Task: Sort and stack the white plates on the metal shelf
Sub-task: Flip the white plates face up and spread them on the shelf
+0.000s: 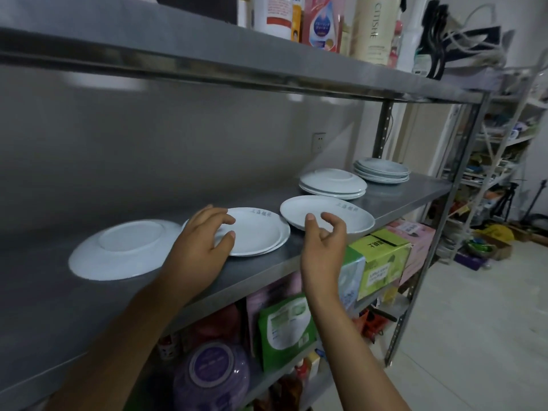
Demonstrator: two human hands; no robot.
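Several white plates lie on the middle metal shelf. At the left sits one upside-down plate. Beside it is a stack of two upright plates with blue lettering. My left hand lies over that stack's left rim, with loosely curled fingers and the thumb touching the top plate. A single upright lettered plate overhangs the shelf's front edge. My right hand hovers at its near rim, fingers loosely curled and holding nothing. Behind are a stack of upside-down plates and a stack of upright plates.
The upper shelf runs close overhead and carries bottles and cables. Bags and boxes fill the tier below. The rack's upright post stands at the right, with a second cluttered rack beyond it.
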